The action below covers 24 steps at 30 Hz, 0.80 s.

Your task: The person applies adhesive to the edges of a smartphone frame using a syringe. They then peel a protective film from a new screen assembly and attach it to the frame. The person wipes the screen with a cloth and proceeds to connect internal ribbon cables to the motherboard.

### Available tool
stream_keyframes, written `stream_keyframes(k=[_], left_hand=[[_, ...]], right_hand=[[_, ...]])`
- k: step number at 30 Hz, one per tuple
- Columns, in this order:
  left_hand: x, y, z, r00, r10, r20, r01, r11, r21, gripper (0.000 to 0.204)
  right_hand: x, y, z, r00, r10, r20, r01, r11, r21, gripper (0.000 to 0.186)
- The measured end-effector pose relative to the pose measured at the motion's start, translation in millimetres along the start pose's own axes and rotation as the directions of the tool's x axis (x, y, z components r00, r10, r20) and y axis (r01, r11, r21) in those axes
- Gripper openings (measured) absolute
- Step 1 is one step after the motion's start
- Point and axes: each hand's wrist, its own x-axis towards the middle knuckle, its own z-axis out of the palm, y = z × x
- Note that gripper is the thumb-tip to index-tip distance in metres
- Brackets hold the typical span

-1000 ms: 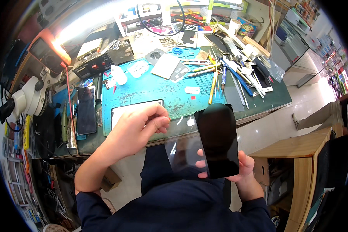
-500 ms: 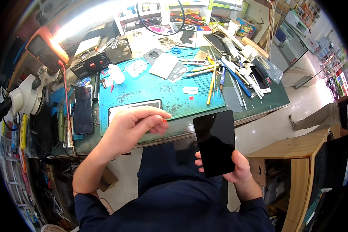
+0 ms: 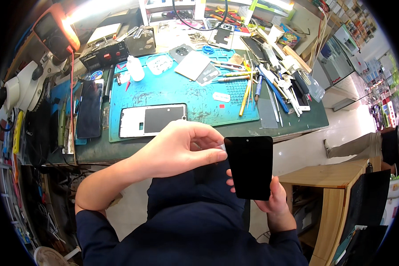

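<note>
My right hand (image 3: 275,201) holds a black phone screen (image 3: 250,168) upright over my lap, fingers on its left edge and thumb on its right. The screen's dark face, with a small round camera spot near the top, is turned toward me. Up at its upper left edge, my left hand (image 3: 186,148) is closed in a pinch on a small pale translucent tab (image 3: 223,147). Whether that tab is joined to the screen I cannot tell. Beyond my left hand, a silver phone frame (image 3: 131,122) with a dark rectangular area lies on the blue work mat (image 3: 164,95).
Tweezers, screwdrivers and a blue-handled tool (image 3: 275,91) crowd the bench's right side. A white bottle (image 3: 135,68) stands on the mat; another dark phone (image 3: 90,111) lies left of it. An orange multimeter (image 3: 55,33) is at far left. A wooden cabinet (image 3: 328,173) stands right.
My left hand has moved right from over the mat's front edge to the screen's upper left edge, uncovering the phone frame. The screen has shifted slightly and stands straighter.
</note>
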Motion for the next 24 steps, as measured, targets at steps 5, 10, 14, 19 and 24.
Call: stream_keyframes(k=[5,10,14,19,24], left_hand=[[0,-6,3,0.999,-0.003,-0.034,0.001,0.998,-0.056,0.012],[-2,-6,3,0.998,0.009,-0.069,-0.012,0.999,-0.042,0.012],[-2,-6,3,0.997,0.005,-0.077,-0.01,0.998,-0.066,0.012],[-3,-6,2,0.996,-0.013,-0.087,0.009,0.999,-0.05,0.012],[-3,-6,1,0.995,-0.03,-0.094,0.028,0.999,-0.027,0.012]], right_hand=[[2,3,6,0.998,-0.017,-0.06,0.012,0.997,-0.081,0.089],[4,7,3,1.0,-0.002,-0.027,0.002,1.0,-0.003,0.089],[4,9,2,1.0,-0.003,-0.02,0.003,1.0,0.011,0.089],[5,10,2,1.0,0.0,-0.022,0.001,1.0,0.028,0.088],[6,10,4,0.999,0.019,-0.037,-0.016,0.996,0.083,0.087]])
